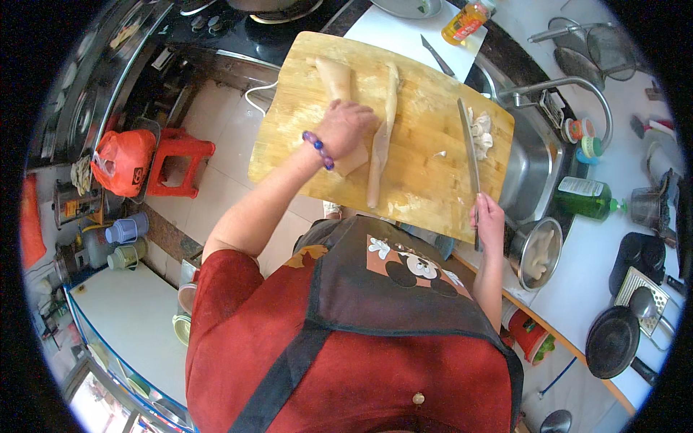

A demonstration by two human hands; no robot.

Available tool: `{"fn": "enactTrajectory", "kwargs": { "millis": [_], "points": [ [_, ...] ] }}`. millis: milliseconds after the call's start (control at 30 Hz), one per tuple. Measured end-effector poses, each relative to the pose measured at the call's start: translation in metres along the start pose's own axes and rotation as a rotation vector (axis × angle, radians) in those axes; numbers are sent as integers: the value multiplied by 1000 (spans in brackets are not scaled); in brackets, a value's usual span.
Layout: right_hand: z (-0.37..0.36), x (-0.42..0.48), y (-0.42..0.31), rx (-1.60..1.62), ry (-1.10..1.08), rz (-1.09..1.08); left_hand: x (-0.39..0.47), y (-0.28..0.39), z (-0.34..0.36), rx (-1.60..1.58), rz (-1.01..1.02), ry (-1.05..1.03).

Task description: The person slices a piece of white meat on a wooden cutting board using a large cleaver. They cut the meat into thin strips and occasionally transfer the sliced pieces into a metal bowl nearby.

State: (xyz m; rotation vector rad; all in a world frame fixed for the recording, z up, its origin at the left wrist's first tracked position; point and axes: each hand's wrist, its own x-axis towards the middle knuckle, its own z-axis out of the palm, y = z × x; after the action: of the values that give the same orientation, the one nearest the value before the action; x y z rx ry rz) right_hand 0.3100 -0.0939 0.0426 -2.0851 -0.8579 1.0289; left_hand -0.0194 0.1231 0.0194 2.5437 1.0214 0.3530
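Observation:
My left hand (346, 129), with a beaded bracelet at the wrist, is over a flat pale strip that looks like dough (334, 78). The strip shows above and below the hand; its middle is hidden, and whether the fingers grip it is unclear. Beside it lies a long, narrow folded strip (382, 143). My right hand (489, 215) holds the handle of a long-bladed knife (469, 143) at the right side of the wooden board (427, 184). Just right of the blade sit crumpled pale scraps (482, 135), and a tiny scrap (441, 154) lies to its left.
A steel sink (533, 162) with a curved faucet (582, 81) adjoins the board's right side. Near my right hand stands a steel bowl (518, 260) with pale pieces inside. A small knife (436, 54) and a bottle (465, 24) lie beyond the board. A stove (216, 40) is at upper left.

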Motion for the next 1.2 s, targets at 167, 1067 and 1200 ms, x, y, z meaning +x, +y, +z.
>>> {"fn": "enactTrajectory", "kwargs": {
  "millis": [167, 1067, 1200],
  "points": [
    [-18, -16, 4, 547, -159, 294, 27, -34, -2, 8, 94, 64],
    [-42, -62, -4, 130, -188, 248, 74, -15, -9, 445, 488, -318],
    [-41, -59, 1, 132, -20, 186, 78, -42, -12, 600, 396, -215]
  ]
}}
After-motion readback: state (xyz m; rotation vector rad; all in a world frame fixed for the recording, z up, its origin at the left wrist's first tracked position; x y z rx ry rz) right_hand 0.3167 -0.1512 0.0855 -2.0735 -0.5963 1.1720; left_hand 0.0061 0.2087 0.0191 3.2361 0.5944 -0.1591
